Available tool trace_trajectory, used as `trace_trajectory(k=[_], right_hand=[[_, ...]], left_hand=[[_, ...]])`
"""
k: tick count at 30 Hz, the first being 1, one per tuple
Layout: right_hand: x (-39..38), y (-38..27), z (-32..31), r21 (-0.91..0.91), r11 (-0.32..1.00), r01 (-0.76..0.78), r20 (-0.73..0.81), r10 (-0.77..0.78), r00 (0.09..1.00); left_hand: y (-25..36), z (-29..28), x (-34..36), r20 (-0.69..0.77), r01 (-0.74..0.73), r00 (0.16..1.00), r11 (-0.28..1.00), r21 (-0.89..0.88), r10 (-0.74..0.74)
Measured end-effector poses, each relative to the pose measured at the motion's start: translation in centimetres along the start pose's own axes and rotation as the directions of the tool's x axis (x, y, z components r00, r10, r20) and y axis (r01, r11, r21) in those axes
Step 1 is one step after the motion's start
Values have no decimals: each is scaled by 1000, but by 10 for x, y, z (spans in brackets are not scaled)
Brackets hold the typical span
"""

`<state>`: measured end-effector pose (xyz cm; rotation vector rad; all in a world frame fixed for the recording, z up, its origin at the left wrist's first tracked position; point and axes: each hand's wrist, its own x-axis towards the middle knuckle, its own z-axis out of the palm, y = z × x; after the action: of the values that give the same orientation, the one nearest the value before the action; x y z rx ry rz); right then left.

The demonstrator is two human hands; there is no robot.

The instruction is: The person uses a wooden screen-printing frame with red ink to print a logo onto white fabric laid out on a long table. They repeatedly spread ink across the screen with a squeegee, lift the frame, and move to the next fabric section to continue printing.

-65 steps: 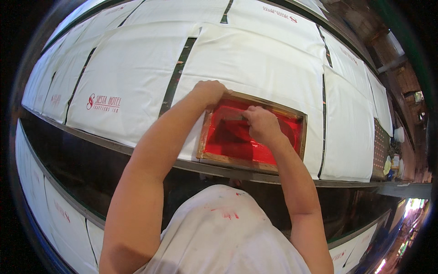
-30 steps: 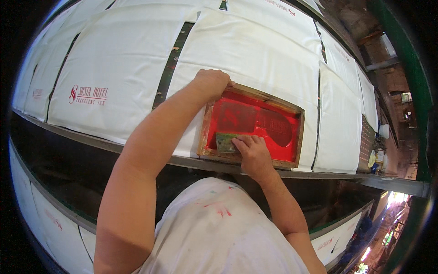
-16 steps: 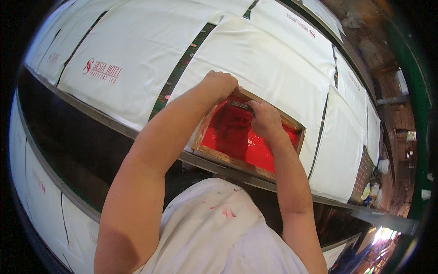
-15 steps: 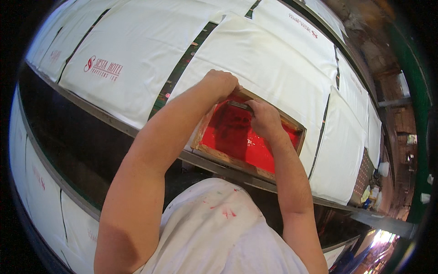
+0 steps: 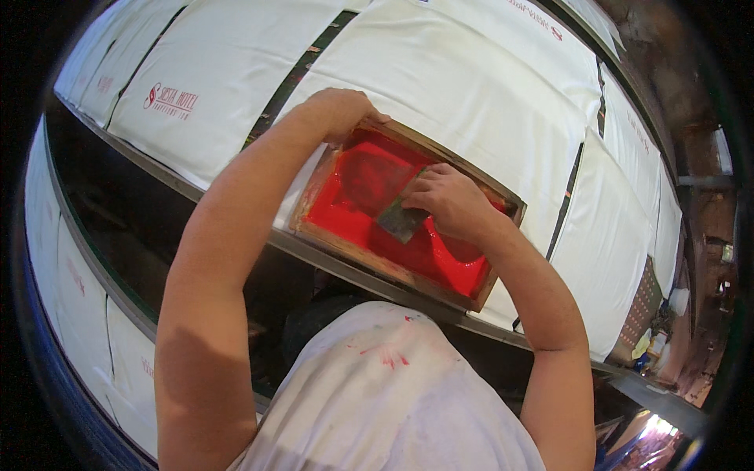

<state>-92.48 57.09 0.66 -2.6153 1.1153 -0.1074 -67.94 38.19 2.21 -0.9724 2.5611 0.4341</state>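
A wooden-framed printing screen covered in red ink lies on a white cloth sheet on a long table. My left hand grips the frame's far left corner and presses it down. My right hand is closed on a small dark squeegee whose blade rests in the red ink near the middle of the screen. A pool of thick red ink sits toward the near right of the screen.
Several white cloth sheets lie side by side along the table; one to the left bears a red printed mark. The table's metal edge runs along the near side. More white sheets lie on a lower level at left. My white shirt has red stains.
The squeegee in my right hand has moved from the screen's far edge toward its middle. My left hand has stayed on the frame's corner.
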Motion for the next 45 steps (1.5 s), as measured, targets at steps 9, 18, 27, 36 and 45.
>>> trace_trajectory(k=[9, 18, 27, 36, 45], right_hand=[[-120, -12, 9, 57, 969, -240, -41, 243, 969], [-133, -120, 63, 119, 807, -578, -428, 567, 704], [-76, -108, 12, 145, 757, -637, -55, 649, 759], [60, -46, 22, 52, 797, -602, -298, 588, 752], [58, -127, 56, 18, 808, -589, -360, 555, 750]], left_hand=[[0, 1, 2, -12, -36, 999, 997, 64, 37], [-3, -2, 3, -26, -100, 995, 995, 12, 100], [-14, 4, 7, -72, -133, 988, 988, 73, 138], [-16, -1, 5, -21, -150, 988, 986, 69, 152], [-23, 5, 11, -37, -185, 982, 982, 25, 186]])
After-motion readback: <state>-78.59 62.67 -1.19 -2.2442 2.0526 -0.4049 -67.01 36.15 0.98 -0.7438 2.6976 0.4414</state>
